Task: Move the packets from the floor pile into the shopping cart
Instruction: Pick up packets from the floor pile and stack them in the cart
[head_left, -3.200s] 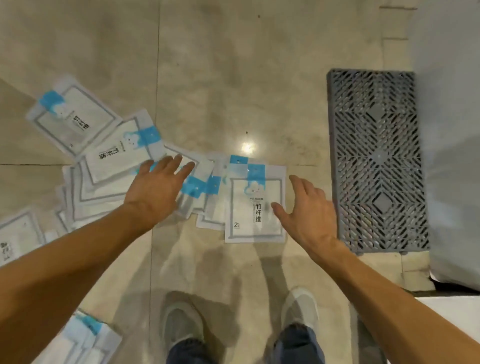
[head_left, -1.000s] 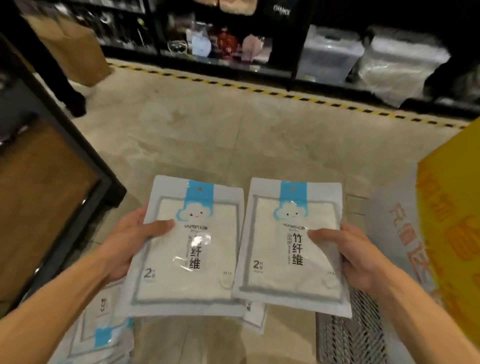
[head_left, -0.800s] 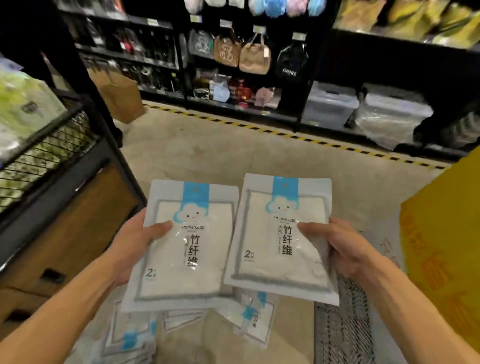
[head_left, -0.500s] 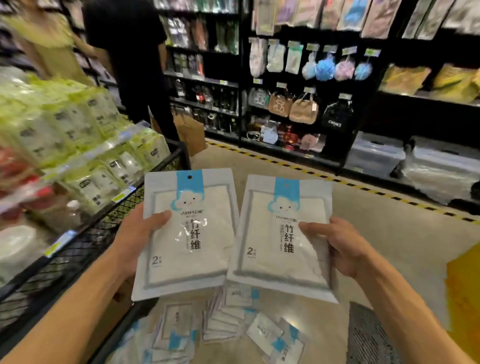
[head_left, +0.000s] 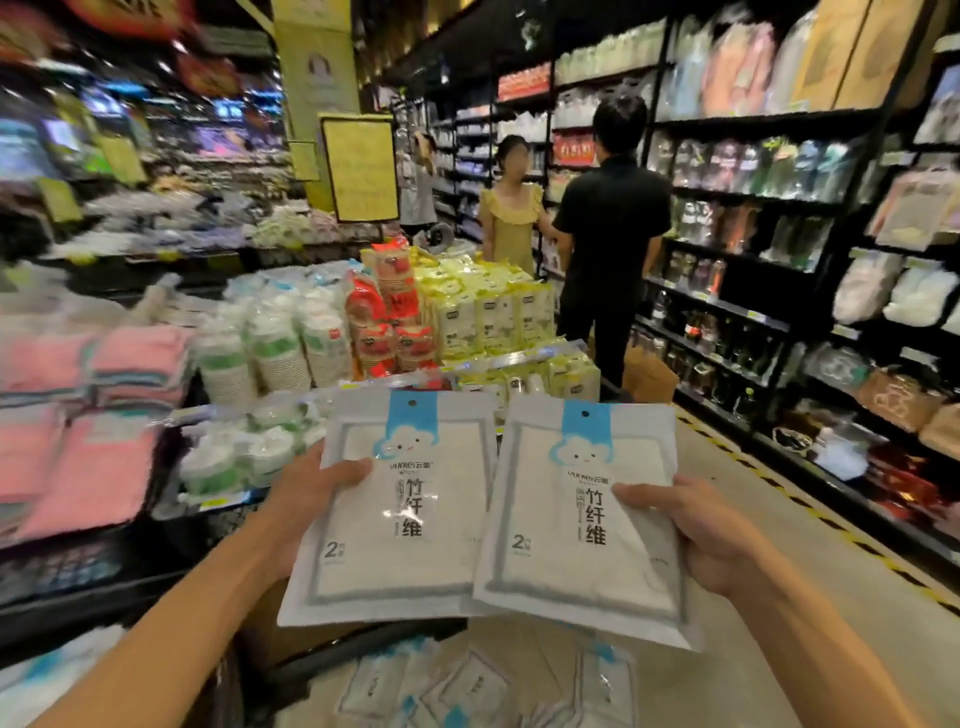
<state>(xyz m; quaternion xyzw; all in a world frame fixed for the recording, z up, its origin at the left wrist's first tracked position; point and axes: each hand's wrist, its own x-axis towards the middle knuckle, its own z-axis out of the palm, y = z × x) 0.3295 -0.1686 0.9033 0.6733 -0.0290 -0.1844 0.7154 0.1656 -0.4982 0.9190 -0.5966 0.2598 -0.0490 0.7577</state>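
I hold two white packets with blue cloud labels up in front of me, side by side. My left hand (head_left: 306, 499) grips the left packet (head_left: 395, 519) at its left edge, thumb on the front. My right hand (head_left: 696, 530) grips the right packet (head_left: 576, 535) at its right edge, thumb on the front. The right packet overlaps the left one slightly. Below them, several more packets (head_left: 467, 691) lie in a pile on the floor. No shopping cart is plainly visible.
A low display stand (head_left: 104, 592) stacked with pink towels and wrapped cups (head_left: 270, 343) fills the left. Dark shelving (head_left: 779, 312) lines the right side of the aisle. Two people (head_left: 608, 234) stand ahead beside a yellow goods stack (head_left: 483, 306).
I have risen from the floor pile with one packet in each hand; the view has swung up from the floor to the aisle. Both grips are unchanged over the last second.
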